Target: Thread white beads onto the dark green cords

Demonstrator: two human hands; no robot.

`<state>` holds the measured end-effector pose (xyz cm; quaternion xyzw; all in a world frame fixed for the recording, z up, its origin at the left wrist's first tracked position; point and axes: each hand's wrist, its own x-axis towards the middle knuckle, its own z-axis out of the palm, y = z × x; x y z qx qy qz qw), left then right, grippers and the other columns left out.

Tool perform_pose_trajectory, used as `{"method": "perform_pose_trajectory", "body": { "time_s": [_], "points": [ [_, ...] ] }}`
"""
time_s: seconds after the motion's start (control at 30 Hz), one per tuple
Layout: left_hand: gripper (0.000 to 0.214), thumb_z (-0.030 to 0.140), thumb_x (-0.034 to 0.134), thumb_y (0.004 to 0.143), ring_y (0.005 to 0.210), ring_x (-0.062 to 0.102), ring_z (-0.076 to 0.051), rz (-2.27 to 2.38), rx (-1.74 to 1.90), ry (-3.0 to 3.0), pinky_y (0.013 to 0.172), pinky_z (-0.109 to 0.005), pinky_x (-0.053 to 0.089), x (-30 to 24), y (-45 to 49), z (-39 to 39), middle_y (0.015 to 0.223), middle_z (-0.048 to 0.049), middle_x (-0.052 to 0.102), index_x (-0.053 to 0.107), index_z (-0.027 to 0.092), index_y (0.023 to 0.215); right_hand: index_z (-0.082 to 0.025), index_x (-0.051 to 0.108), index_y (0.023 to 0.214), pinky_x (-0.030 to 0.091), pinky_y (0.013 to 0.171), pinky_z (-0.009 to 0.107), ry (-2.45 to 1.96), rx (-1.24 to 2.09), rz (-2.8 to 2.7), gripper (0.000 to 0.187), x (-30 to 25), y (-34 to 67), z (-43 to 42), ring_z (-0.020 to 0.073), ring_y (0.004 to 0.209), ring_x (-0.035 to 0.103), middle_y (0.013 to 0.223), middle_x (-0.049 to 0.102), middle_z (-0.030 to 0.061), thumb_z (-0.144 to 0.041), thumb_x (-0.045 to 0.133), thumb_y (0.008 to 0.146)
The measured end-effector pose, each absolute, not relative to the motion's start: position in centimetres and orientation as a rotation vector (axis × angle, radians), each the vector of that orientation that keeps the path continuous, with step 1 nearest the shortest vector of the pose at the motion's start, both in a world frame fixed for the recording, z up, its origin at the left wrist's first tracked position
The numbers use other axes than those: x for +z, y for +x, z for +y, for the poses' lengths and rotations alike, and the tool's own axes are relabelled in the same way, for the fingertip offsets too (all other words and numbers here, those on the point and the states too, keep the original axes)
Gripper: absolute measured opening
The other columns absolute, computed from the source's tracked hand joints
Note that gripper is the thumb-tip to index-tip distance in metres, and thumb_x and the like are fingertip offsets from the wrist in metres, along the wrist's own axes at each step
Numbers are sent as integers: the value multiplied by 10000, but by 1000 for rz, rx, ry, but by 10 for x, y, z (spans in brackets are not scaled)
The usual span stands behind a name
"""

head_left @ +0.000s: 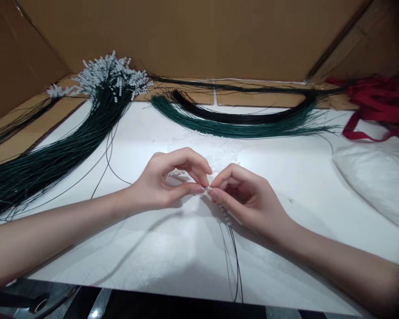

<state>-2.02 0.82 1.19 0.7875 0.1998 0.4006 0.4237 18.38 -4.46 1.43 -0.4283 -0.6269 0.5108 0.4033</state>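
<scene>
My left hand (168, 181) and my right hand (244, 195) meet fingertip to fingertip over the white table (173, 257). Both are pinched shut. Between the left thumb and forefinger sits a tiny white connector (206, 188). My right hand pinches thin dark wires (234, 252) with striped ends that trail down toward the table's near edge. A few small white pieces (176, 173) lie under the left palm.
A thick bundle of dark green wires tipped with white connectors (111, 77) fans out at the left. Loose green and black wire bundles (239, 122) curve across the back. Red straps (375, 106) lie at the far right, above a clear plastic bag (375, 181). Cardboard walls (193, 35) surround the table.
</scene>
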Motion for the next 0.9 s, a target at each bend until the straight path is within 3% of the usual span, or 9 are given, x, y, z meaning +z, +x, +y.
{"method": "perform_pose_trajectory", "body": {
  "time_s": [0.23,0.4,0.9],
  "points": [
    [213,147,667,877,834,716,-162,485,930,1914,766,-254,578,17,-21,9,910,-64,723,641,149,1088,-177,585,884,386,530,230,-1092,1296,-1580,107,15,184,-45,100,584,499,676,567,-24,-263,645,907],
    [211,165,697,860,815,667,-144,556,955,1969,745,-242,535,13,-22,10,905,-55,685,652,152,1065,-177,603,945,378,528,238,-1087,1305,-1603,100,13,184,-45,100,570,482,672,555,-29,-267,631,914],
    [237,155,644,890,741,623,-120,491,825,1994,638,-206,507,16,-20,10,844,-38,651,602,150,1124,-162,630,880,363,528,248,-1070,1280,-1673,106,13,185,-44,99,578,462,674,547,-18,-254,612,930]
  ]
}}
